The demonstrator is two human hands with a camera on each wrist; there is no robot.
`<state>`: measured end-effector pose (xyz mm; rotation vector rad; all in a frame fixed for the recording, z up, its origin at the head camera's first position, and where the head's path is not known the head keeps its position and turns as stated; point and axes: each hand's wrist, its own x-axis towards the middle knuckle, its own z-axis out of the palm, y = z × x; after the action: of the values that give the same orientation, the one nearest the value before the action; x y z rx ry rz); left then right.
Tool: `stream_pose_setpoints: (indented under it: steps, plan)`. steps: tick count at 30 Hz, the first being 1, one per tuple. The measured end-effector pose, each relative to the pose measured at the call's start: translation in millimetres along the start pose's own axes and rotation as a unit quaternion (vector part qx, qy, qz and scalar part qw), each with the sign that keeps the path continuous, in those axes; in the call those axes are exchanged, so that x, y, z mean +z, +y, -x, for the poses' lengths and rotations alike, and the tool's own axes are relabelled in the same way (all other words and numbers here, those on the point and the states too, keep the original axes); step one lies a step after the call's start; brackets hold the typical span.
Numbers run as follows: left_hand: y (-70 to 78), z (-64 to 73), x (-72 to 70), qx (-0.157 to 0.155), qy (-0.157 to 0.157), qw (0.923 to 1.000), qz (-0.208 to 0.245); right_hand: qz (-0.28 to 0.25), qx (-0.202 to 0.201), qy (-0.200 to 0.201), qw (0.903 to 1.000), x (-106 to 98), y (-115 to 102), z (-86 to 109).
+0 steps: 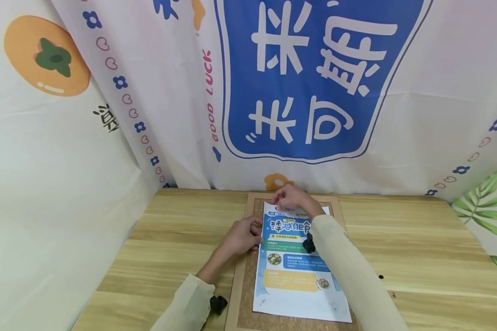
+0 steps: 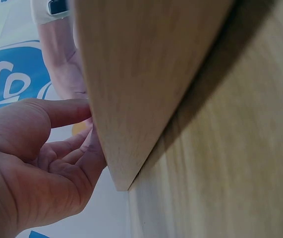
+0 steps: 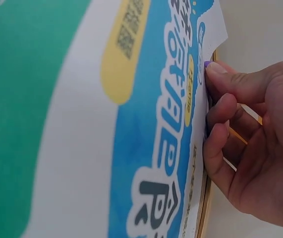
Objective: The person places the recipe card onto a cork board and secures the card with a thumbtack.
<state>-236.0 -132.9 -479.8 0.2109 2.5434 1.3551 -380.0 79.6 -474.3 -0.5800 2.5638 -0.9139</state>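
White fabric backdrop (image 1: pixel 180 115) with printed blue panel, wood-grain worktop (image 1: pixel 178 230) below. On it, printed paper poster (image 1: pixel 287 264) lying over framed cork board (image 1: pixel 248 289), roughly centred, a bit askew, cork showing at the left. Right hand (image 1: pixel 291 197) at poster's top edge, thumb and curled fingers closed on a small purple item (image 3: pixel 207 64), probably a pushpin. Left hand (image 1: pixel 242 236) at poster's left edge, fingers bent; pinching or merely resting, can't tell. Step in hand, by the look of it: fastening the top edge. Next move probably calls for a firm, straight thumb push, with the sheet braced flat against shifting. Materials: poster thin, smooth, rectangular, blue with green and yellow bands, top corner seemingly lifting; cork brown and grainy; wooden frame (image 1: pixel 235 294) pale, plain, square-edged. Farther out, cream sleeves (image 1: pixel 352 271) with black wrist devices (image 1: pixel 218 304); streaky yellowish worktop grain; soft folds in backdrop.
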Motion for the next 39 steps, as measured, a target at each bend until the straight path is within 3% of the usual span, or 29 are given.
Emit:
stream_pose_setpoints:
  steps: [15, 31, 39]
  plan:
    - [-0.6, 0.6, -0.5, 0.005, -0.005, 1.0, 0.003, -0.013, -0.031, 0.02, 0.9992, 3.9, 9.0, 0.4]
    - [-0.9, 0.8, -0.3, 0.005, -0.002, 1.0, 0.001, -0.077, -0.015, -0.013, 0.9969, 0.4, 12.2, 2.5]
    - [1.0, 0.6, -1.0, 0.006, -0.004, 1.0, -0.004, -0.066, -0.025, -0.02, 0.9973, -1.4, 14.2, -2.2]
